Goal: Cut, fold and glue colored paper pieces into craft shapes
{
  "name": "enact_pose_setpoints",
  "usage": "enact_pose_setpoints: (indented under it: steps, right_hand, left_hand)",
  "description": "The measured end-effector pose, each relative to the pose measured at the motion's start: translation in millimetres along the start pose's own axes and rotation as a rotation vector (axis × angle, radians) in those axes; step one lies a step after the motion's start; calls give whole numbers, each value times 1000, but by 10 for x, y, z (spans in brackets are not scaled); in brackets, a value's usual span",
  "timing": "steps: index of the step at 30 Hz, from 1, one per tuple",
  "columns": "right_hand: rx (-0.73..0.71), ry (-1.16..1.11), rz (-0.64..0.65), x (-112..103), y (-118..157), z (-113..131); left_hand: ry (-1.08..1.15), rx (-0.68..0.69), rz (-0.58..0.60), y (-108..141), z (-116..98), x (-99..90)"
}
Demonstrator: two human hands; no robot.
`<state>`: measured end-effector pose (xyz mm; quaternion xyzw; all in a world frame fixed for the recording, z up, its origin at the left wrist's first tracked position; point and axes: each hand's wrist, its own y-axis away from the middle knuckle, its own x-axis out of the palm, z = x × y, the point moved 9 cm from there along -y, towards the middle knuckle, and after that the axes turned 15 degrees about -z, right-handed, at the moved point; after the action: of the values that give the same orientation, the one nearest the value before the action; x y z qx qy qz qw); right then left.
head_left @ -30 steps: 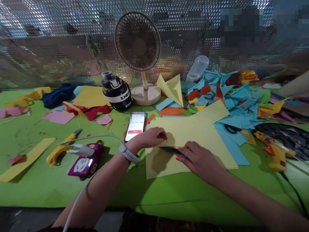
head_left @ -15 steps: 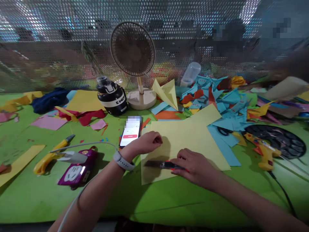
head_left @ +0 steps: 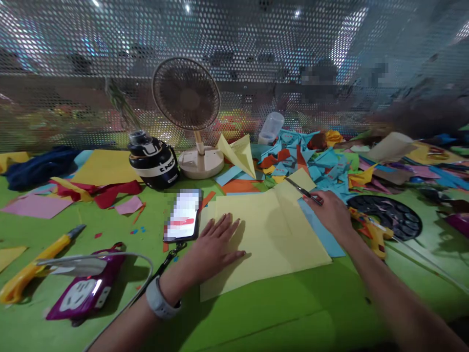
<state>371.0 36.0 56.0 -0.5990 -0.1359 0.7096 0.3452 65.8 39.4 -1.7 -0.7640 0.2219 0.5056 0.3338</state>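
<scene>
My left hand (head_left: pixel 216 244) lies flat with its fingers spread on the left part of a pale yellow paper sheet (head_left: pixel 271 234). A light-coloured watch (head_left: pixel 159 299) is on that wrist. My right hand (head_left: pixel 330 210) is closed around a slim utility knife (head_left: pixel 302 190). Its dark tip points up and left, above the far right part of the yellow paper. Beneath the sheet's right side, blue paper (head_left: pixel 326 232) sticks out. A phone (head_left: pixel 183 215) with a lit screen lies just beyond my left hand.
Purple power bank (head_left: pixel 88 288), cable and yellow-handled pliers (head_left: pixel 40 264) lie left. A black bottle (head_left: pixel 154 161) and a fan (head_left: pixel 200 164) stand behind. Folded paper pieces (head_left: pixel 293 146) heap at back right. A yellow glue gun (head_left: pixel 373 234) and black round tray (head_left: pixel 410 215) lie right.
My left hand has opened and flattened onto the paper. My right hand has carried the utility knife from the near edge to the sheet's far right. The view has shifted.
</scene>
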Motion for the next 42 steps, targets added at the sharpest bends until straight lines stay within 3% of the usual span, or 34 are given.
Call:
enact_pose_setpoints:
  steps: [3,8,12,22,29,37,39,42]
  right_hand:
    - [-10,-30,-4,-11,6,112]
    - [226,-398,273,346,228,378]
    - [332,-512,372,532,346,491]
    - [583,-817,555,595,534,611]
    - [602,-910,492,571,506,603]
    - [666,-986,625,380,561,769]
    - [615,-1021,703,297,620,842]
    - [392,-989,843,154,756,940]
  left_hand:
    - [-50,24,-9,46,-50,40]
    - [-79,43,-24,70,-90,41]
    - [-79,40,-21,66,-100,36]
    - [-75,47,-58,67,-102,17]
    - [-61,27,-54,63,-93,26]
    - [-122,34,-209,-24,-193,-154]
    - [-114,70,-238,-39,-238,-186]
    - [-43,139,-246,-19,-285,-195]
